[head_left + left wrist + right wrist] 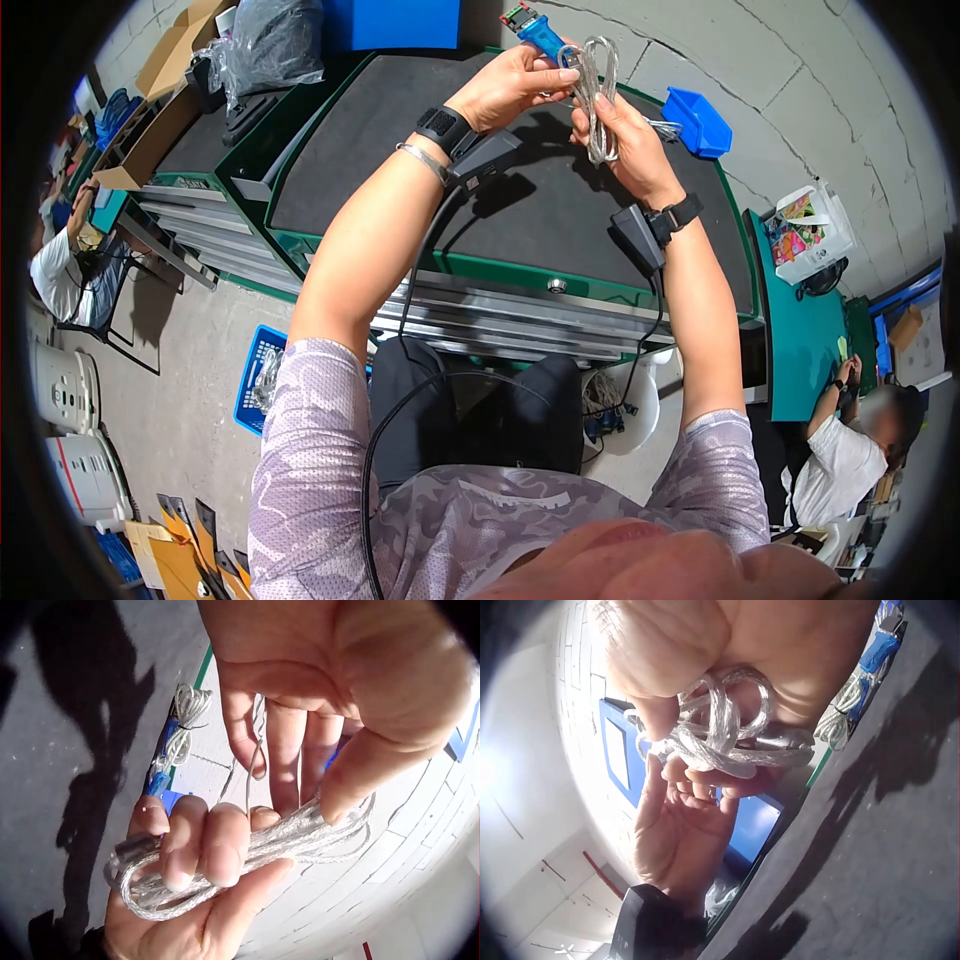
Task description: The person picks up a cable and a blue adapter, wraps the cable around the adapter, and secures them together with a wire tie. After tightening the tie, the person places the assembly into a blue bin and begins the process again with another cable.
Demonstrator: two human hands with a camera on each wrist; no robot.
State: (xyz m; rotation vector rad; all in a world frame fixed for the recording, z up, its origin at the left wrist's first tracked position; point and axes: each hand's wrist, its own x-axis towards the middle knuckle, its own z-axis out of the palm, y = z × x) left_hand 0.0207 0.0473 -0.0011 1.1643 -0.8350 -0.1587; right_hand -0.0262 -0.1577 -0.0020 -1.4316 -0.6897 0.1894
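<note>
Both hands hold a coiled, clear-jacketed silver cable above the workbench. A blue connector with a green terminal block juts out beyond the left hand. The left hand pinches the coil near the connector, thumb against the strands. The right hand grips the coil's other part, its fingers curled over the loops. In the left wrist view, a thin wire tie runs from among the left fingers down to the coil. The connector is mostly hidden behind the hands in both wrist views.
The dark-topped workbench has a green rim. Another tied cable bundle with blue connectors lies at its far edge, near a blue bin. A plastic-wrapped bundle stands left; other people sit at both sides.
</note>
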